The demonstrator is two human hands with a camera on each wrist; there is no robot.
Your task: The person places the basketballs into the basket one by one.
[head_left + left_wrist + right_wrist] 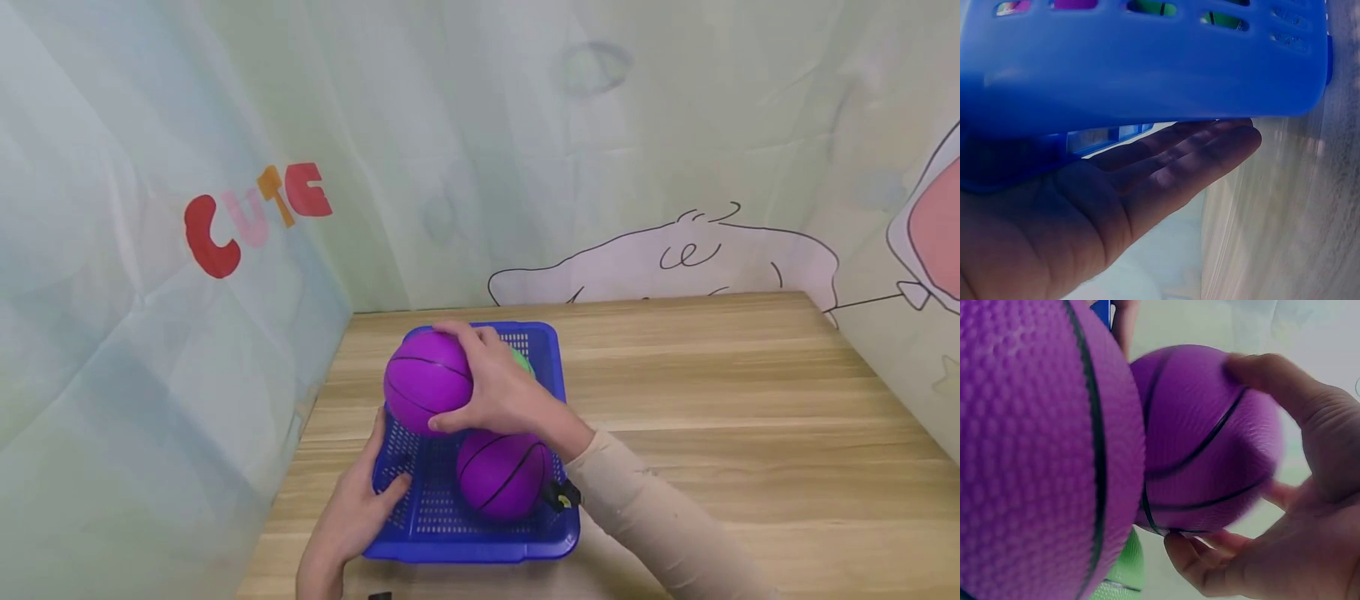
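My right hand [498, 387] grips a purple ball [423, 383] with black lines, thumb and fingers spread round its right side. That ball is over the far left part of a blue plastic basket [442, 552]. Nearer me in the basket sits a second purple ball [504, 475], which fills the left of the right wrist view. Behind my right hand a green ball [522, 361] shows only in part. My left hand [358, 504] holds the basket's left rim, thumb inside and fingers outside. From the left wrist, those fingers [1179, 169] lie straight along the basket's outer wall [1147, 81].
The basket stands on a wood-grain table [720, 417], towards its left side. A printed cloth [420, 150] with coloured letters and line drawings hangs behind and along both sides. A small black object [380, 596] shows at the bottom edge.
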